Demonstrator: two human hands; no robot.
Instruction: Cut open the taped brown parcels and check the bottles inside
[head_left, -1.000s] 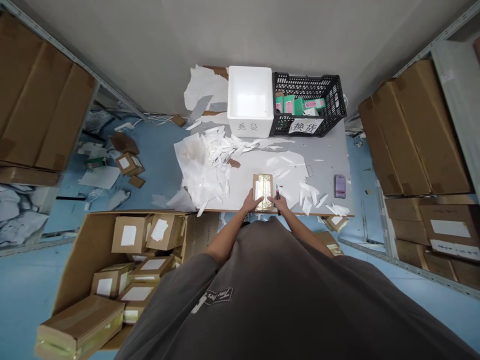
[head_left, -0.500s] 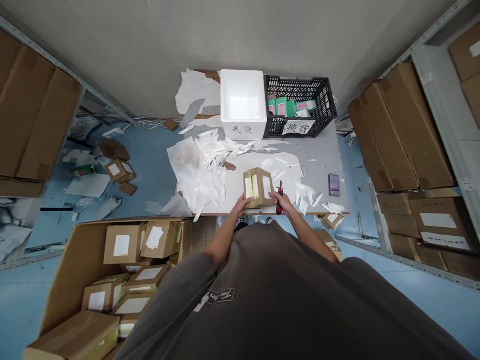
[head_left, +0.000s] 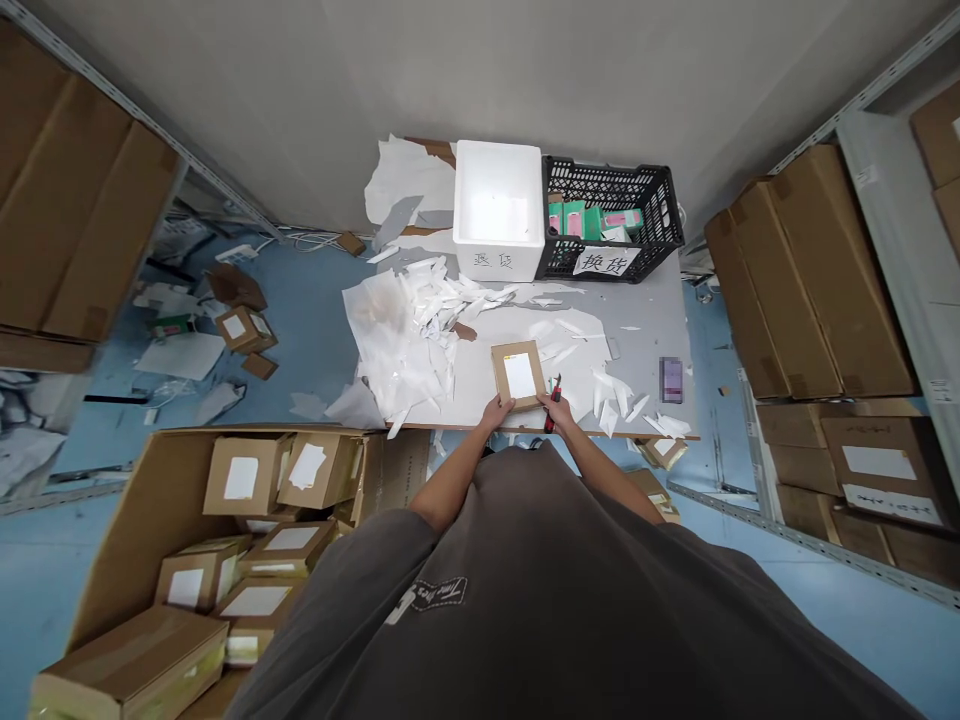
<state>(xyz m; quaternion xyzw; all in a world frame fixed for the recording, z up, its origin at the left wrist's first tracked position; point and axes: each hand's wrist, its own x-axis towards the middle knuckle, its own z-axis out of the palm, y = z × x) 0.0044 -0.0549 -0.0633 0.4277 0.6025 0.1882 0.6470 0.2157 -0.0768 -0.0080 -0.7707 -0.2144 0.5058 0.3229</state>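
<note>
A small cardboard box [head_left: 520, 372] with a white label facing up is held over the near edge of the table. My left hand [head_left: 496, 412] is closed on its lower left corner. My right hand [head_left: 557, 410] grips a red and black utility knife [head_left: 553, 400], its tip pointing away from me, and its fingers also touch the box's lower right corner. Scraps of torn white paper [head_left: 611, 390] lie to the right of the knife. Left of the box spreads a heap of white paper and plastic [head_left: 401, 340].
At the table's back stand a white foam box [head_left: 499, 255] and a black crate [head_left: 649, 255] holding green boxes. A phone [head_left: 671, 380] lies at the right edge. A big carton [head_left: 120, 530] full of parcels stands at left. Shelves with cartons [head_left: 825, 270] flank the table.
The cardboard box has been turned so that its white label faces up instead of its yellow-taped side. Both hands still hold it, and the knife stays in my right hand. The view has shifted slightly.
</note>
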